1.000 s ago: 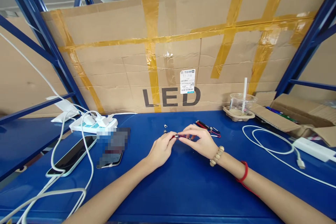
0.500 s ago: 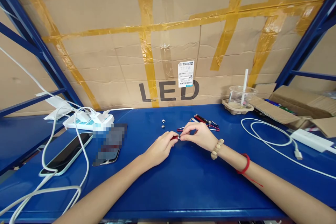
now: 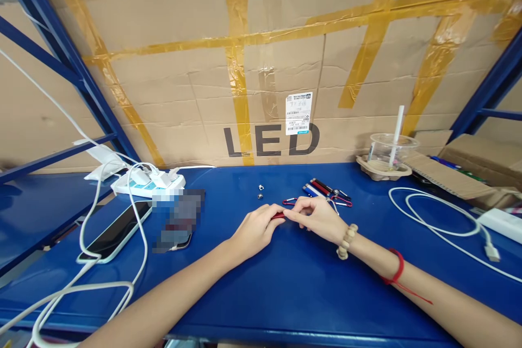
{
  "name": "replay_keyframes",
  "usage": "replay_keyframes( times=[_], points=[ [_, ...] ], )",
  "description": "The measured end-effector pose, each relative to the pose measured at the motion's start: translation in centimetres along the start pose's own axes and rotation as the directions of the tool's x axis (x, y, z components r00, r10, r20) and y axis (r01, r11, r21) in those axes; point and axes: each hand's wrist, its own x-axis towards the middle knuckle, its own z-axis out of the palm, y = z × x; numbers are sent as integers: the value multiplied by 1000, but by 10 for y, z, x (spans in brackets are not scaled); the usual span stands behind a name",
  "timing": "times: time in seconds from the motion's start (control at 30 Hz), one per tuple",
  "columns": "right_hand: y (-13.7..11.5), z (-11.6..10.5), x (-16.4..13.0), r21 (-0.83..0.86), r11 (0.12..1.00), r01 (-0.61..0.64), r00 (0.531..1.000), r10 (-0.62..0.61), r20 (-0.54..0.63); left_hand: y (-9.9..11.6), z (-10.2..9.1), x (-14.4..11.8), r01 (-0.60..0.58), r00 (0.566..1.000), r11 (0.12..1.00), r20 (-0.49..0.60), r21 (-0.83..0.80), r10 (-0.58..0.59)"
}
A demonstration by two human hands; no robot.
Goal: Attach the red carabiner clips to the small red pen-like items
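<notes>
The blue shelf top [image 3: 261,283] was bounded behind by a taped cardboard wall [image 3: 285,65] marked LED and at the sides by blue steel uprights [image 3: 69,60]. A wide bare stretch was left between the hands and the near edge, crossed only by the forearms. To the left, room was taken by a power strip [image 3: 149,184], white cables [image 3: 101,261] and a phone [image 3: 116,231] lying face up; to the right, by a looped white cable [image 3: 440,217], a plastic cup [image 3: 391,149] in a paper tray and open cardboard boxes [image 3: 468,168].

A small red cylindrical piece [image 3: 279,216] was held low over the middle of the shelf top, pinched between the fingertips of both hands. The left hand [image 3: 255,231] was curled closed on its left end, the right hand [image 3: 320,217] closed on its right end, so the piece was mostly hidden. Just behind the right hand lay a cluster of red, blue and black pen-like sticks with clips [image 3: 328,193]. Two tiny metal parts [image 3: 260,191] were set apart, a little beyond the left hand.
</notes>
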Motion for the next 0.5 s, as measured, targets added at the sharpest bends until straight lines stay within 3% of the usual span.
replay_keyframes(
  times=[0.1, 0.23, 0.37, 0.5],
  points=[
    [1, 0, 1, 47, 996, -81, 997, 81, 17, 1, 0, 1, -10, 1000, 1000, -16, 19, 10],
    [3, 1, 3, 32, 998, -50, 999, 50, 13, 1, -1, 2, -8, 999, 998, -37, 70, 11],
    [4, 0, 5, -105, 990, 93, 991, -102, -89, 0, -1, 3, 33, 996, 996, -88, 84, -26],
    [5, -3, 6, -201, 940, 278, 939, -310, -150, 0, -2, 3, 99, 991, 995, -97, 27, -96]
  ],
)
